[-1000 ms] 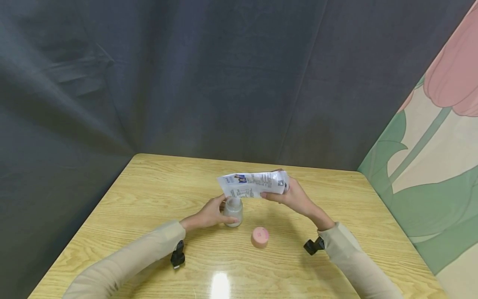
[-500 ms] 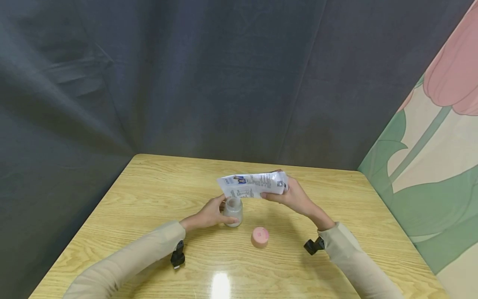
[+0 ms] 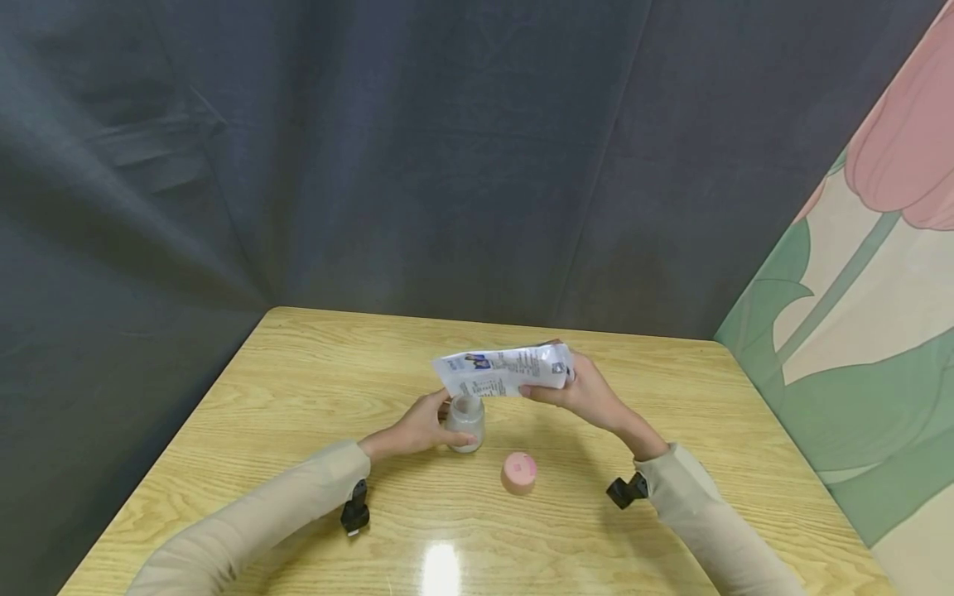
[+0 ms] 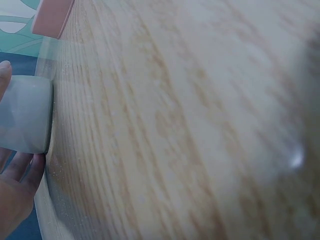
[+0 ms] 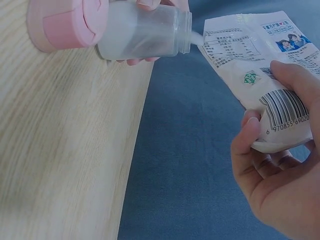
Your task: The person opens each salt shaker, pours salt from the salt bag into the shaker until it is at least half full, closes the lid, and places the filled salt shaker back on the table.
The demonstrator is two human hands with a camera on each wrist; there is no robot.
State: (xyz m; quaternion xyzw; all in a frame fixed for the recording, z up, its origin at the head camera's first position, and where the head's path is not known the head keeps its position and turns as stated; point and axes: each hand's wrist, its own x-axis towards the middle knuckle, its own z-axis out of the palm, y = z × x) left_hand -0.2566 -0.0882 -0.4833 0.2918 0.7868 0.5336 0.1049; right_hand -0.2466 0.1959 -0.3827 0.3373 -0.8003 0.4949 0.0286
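Note:
A clear glass jar (image 3: 466, 425) stands upright on the table, and my left hand (image 3: 420, 425) grips it round the side. White stuff partly fills the jar (image 5: 145, 30) in the right wrist view. Above its mouth, my right hand (image 3: 592, 396) holds a white printed packet (image 3: 507, 368), tipped with its left end down at the rim. A white stream (image 5: 197, 38) runs from the packet's corner into the jar. The right thumb lies on the packet's printed face near the barcode, with the other fingers curled under it. In the left wrist view the jar (image 4: 25, 115) shows only its lower part.
A pink lid (image 3: 518, 473) lies on the wooden table (image 3: 313, 372) in front of the jar, to its right. Dark cloth (image 3: 447, 165) hangs behind the table's back edge. A flower-patterned curtain (image 3: 857, 372) hangs at the right.
The packet's lower edge has dipped slightly towards the jar. Both arms, the jar and the pink lid have stayed in place.

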